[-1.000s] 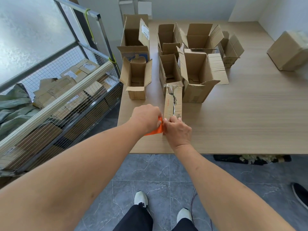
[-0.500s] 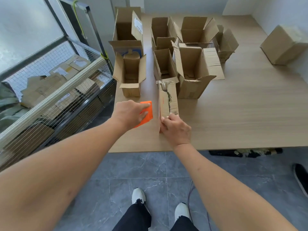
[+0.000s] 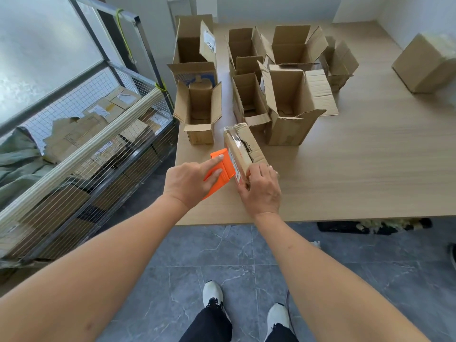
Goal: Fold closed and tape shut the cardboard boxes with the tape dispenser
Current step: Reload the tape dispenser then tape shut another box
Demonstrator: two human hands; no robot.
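At the near edge of the wooden surface point(image 3: 345, 183), the left hand point(image 3: 191, 181) grips an orange tape dispenser point(image 3: 219, 169) against the small closed box point(image 3: 243, 149), index finger extended. The right hand point(image 3: 261, 188) curls around that box's near end. Open cardboard boxes point(image 3: 288, 104) stand at twelve o'clock; a closed box point(image 3: 424, 62) sits at two o'clock.

Matt brown cardboard box point(image 3: 243, 146), glossy clear tape, orange plastic dispenser point(image 3: 220, 169), wood-grain table point(image 3: 370, 169)

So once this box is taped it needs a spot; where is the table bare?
Bare table lies right of the held box, between the open boxes and the near edge, up to the closed box. The far left is crowded.
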